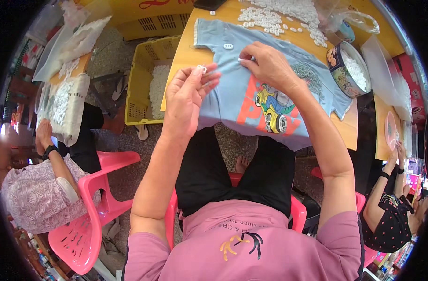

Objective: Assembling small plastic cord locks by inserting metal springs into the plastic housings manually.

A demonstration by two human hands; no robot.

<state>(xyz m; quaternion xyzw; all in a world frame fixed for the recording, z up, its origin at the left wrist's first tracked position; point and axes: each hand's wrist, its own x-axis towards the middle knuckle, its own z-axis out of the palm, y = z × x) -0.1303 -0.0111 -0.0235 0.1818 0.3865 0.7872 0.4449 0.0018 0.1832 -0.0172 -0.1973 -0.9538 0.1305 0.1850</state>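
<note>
A light blue T-shirt (230,63) with a printed cartoon figure lies flat across the wooden table before me. Raised over its left edge, my left hand (188,89) pinches a small white ring-shaped piece (201,69) between thumb and forefinger, the other fingers loosely curled. My right hand (270,65) rests on the shirt's upper middle, its thumb and forefinger closed on a small white piece (240,59), mostly hidden. To the left of that hand, a white oval tag (228,46) sits on the shirt near the sleeve.
Loose white pieces (265,21) cover the table's far side. A round tin (338,70) full of white pieces stands at the right. On the floor at left is a yellow crate (134,93). Two other people sit nearby, one on a pink chair (94,206).
</note>
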